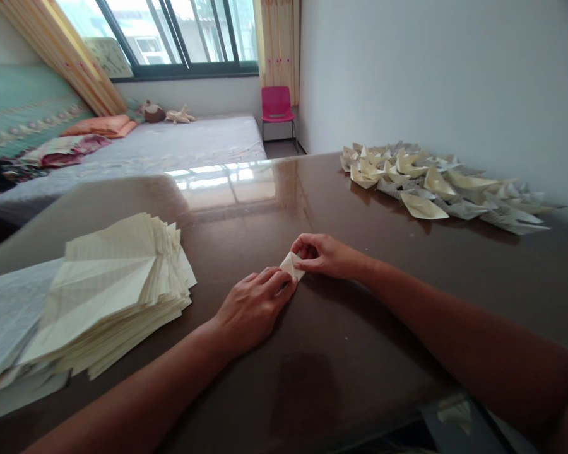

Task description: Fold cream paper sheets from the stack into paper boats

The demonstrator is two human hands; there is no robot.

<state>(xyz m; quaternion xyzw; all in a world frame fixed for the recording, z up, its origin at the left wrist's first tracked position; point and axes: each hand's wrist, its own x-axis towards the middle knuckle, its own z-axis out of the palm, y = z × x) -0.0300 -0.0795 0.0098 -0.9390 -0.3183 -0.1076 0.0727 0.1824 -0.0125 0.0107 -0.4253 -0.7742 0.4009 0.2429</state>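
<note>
A small folded piece of cream paper (pixel 289 265) lies at the middle of the brown table, between my two hands. My left hand (pixel 258 301) rests on the tabletop with its fingers closed on the paper's near left edge. From the other side, my right hand (pixel 322 255) pinches the right corner between thumb and curled fingers. The fingers cover part of the paper, so its full outline is hidden. To the left of my hands stands a thick stack of cream paper sheets (pixel 118 277), the top one creased.
Several folded paper boats (pixel 423 205) sit crowded at the table's (pixel 246 221) far right, by the wall. Greyish printed sheets (pixel 14 309) lie under and beside the stack at left. Beyond the table are a bed (pixel 208 140) and a pink chair (pixel 278 104).
</note>
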